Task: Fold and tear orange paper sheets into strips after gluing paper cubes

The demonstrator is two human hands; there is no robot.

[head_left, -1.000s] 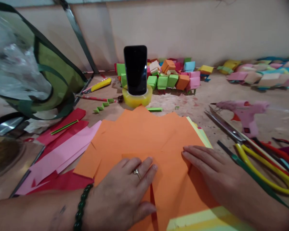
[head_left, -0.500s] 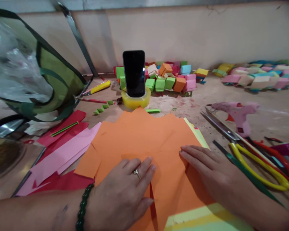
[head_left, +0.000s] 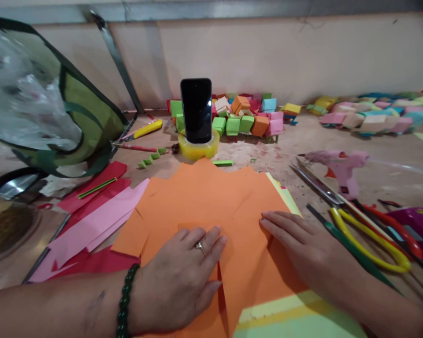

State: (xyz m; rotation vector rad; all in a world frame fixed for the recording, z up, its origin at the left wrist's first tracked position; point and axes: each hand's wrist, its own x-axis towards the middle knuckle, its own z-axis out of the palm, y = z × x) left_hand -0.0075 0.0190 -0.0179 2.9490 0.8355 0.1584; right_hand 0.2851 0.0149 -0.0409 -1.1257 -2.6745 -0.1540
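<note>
A large sheet of orange paper [head_left: 183,197] with a jagged far edge lies in front of me, slit and folded in places. My left hand [head_left: 183,272], wearing a ring and a dark green bead bracelet, rests palm down on it, fingers lightly bent, thumb apart beside a slit. Farther right, my right hand [head_left: 303,249] lies flat with fingers stretched out on the same paper. Neither hand shows anything gripped. Pale green and yellow sheets [head_left: 296,319] stick out from under the orange paper.
A phone [head_left: 196,110] stands in a yellow tape roll [head_left: 199,149], with folded paper pieces [head_left: 246,123] behind. On the right are scissors [head_left: 370,249] and a pink glue gun [head_left: 345,169]. Pink strips [head_left: 95,218], a cutter [head_left: 146,128] and a green bag [head_left: 88,103] occupy the left.
The view has shifted slightly, so the tools on the right appear a little farther left. Both hands stay in place on the orange paper.
</note>
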